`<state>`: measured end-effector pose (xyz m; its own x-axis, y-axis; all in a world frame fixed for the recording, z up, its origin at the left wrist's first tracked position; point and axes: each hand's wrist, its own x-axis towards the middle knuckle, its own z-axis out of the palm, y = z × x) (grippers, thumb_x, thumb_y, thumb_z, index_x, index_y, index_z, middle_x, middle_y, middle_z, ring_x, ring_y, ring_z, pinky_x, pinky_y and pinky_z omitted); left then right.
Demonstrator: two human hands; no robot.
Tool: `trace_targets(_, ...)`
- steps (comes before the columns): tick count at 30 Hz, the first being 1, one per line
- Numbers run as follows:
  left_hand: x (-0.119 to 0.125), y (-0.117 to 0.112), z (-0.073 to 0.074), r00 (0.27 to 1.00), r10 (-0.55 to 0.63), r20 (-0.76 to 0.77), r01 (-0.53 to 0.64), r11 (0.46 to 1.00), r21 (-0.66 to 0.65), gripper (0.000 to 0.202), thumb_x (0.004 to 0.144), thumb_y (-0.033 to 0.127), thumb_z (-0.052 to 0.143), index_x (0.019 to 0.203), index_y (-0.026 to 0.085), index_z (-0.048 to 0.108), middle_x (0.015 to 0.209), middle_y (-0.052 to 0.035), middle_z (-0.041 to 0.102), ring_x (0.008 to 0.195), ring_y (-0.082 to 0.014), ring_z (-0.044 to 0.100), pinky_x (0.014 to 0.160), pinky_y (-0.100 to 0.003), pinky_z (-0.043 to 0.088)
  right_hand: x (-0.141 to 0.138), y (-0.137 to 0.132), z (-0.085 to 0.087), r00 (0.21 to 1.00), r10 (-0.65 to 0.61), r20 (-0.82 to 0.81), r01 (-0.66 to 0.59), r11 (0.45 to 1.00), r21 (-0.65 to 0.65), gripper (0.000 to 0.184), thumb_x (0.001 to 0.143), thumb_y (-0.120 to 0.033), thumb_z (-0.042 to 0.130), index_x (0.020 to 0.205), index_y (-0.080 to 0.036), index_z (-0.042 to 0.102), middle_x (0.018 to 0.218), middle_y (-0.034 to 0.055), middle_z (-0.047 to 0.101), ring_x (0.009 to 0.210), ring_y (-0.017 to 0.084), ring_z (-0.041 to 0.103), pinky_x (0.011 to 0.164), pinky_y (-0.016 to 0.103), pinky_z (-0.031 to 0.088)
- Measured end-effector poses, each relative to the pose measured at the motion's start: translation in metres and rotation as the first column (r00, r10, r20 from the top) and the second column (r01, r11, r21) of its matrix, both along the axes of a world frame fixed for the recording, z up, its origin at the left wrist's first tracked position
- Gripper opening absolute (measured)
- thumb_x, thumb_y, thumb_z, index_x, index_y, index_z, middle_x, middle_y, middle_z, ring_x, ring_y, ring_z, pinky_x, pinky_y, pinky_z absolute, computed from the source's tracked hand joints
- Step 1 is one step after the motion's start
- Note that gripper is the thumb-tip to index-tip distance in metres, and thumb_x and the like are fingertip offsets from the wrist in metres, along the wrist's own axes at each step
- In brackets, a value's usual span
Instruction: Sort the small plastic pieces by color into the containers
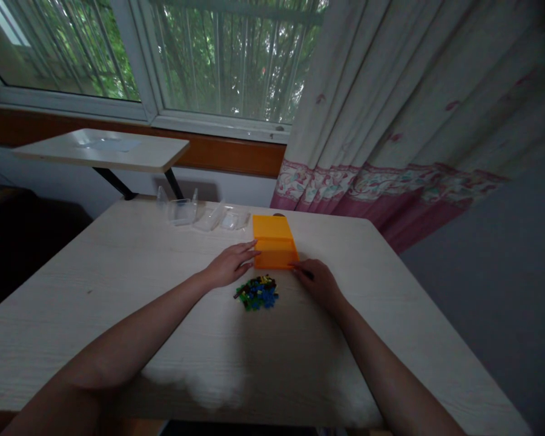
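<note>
An orange plastic box (276,253) lies with its lid folded back, away from me, on the table. The fingers of my left hand (229,264) are spread, their tips against the box's left side. At the box's near right corner, my right hand (317,277) has its fingers curled and closed on the edge. Just in front of the box sits a small pile of plastic pieces (258,293) in blue, green, yellow and dark colours. The inside of the box looks bare.
Several clear plastic containers (206,217) stand along the table's back edge, left of the box. A raised shelf (104,148) is at the far left with something transparent on it. Behind are a window and a long curtain (367,151). The pale table (163,260) extends to both sides.
</note>
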<state>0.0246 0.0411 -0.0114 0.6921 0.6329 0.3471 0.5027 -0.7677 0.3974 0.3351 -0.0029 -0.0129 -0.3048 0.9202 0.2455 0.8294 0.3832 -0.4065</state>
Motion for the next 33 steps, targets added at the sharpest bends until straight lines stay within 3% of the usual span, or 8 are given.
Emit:
trace_targets(21, -0.001, -0.004, 0.001, 1.0, 0.017, -0.004, -0.017, 1.0, 0.015, 0.044, 0.096, 0.02, 0.05, 0.14, 0.025, 0.051, 0.158, -0.0101, 0.035, 0.14, -0.025, 0.043, 0.114, -0.048, 0.04, -0.001, -0.003, 0.002, 1.0, 0.005, -0.029, -0.004, 1.0, 0.028, 0.025, 0.094, -0.031, 0.054, 0.109, -0.023, 0.073, 0.089, 0.005, 0.073, 0.082, 0.021, 0.063, 0.078, 0.036, 0.047)
trace_targets(28, 0.0, -0.006, -0.003, 0.996, 0.055, 0.063, -0.053, 0.998, -0.019, 0.042, 0.092, 0.014, 0.049, 0.134, 0.021, 0.055, 0.154, -0.0126, 0.041, 0.138, -0.0247, 0.045, 0.113, -0.047, 0.041, -0.013, -0.009, 0.002, 0.999, 0.024, 0.027, -0.026, 0.994, 0.11, 0.025, 0.094, -0.027, 0.054, 0.108, -0.022, 0.074, 0.09, 0.0086, 0.066, 0.089, 0.023, 0.056, 0.082, 0.039, 0.046)
trace_targets(33, 0.0, -0.008, -0.002, 0.987, 0.111, 0.119, -0.108, 0.994, -0.03, 0.036, 0.089, 0.011, 0.049, 0.123, 0.018, 0.061, 0.148, -0.0153, 0.045, 0.138, -0.0262, 0.044, 0.114, -0.047, 0.041, -0.021, -0.013, 0.0, 0.999, 0.039, -0.037, -0.034, 0.993, 0.116, 0.028, 0.094, -0.022, 0.053, 0.116, -0.021, 0.07, 0.093, 0.0091, 0.064, 0.091, 0.024, 0.055, 0.087, 0.042, 0.047)
